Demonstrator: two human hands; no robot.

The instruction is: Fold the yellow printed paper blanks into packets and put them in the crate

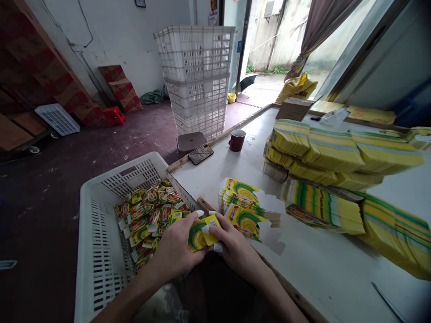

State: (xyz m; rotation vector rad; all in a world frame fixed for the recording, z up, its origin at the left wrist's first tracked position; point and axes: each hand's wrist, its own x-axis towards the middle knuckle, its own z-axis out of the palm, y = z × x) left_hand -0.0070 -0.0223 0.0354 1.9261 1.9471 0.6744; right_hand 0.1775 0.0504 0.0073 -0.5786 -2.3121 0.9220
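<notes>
Both my hands grip one small yellow-and-green carton (202, 232), held partly folded just off the table's near edge. My left hand (175, 246) wraps its left side, with white-taped fingertips on top. My right hand (232, 246) pinches its right side. A short stack of flat cartons (244, 202) of the same print lies on the white table (319, 269) right beside my right hand. Left of my hands, a white plastic crate (97, 251) holds several folded cartons (151, 211).
Tall piles of flat yellow carton sheets (333, 152) cover the table's right and far side. A dark mug (237, 140) and a phone (200, 154) sit near the far left edge. Stacked white crates (198, 76) stand on the floor behind, by an open doorway.
</notes>
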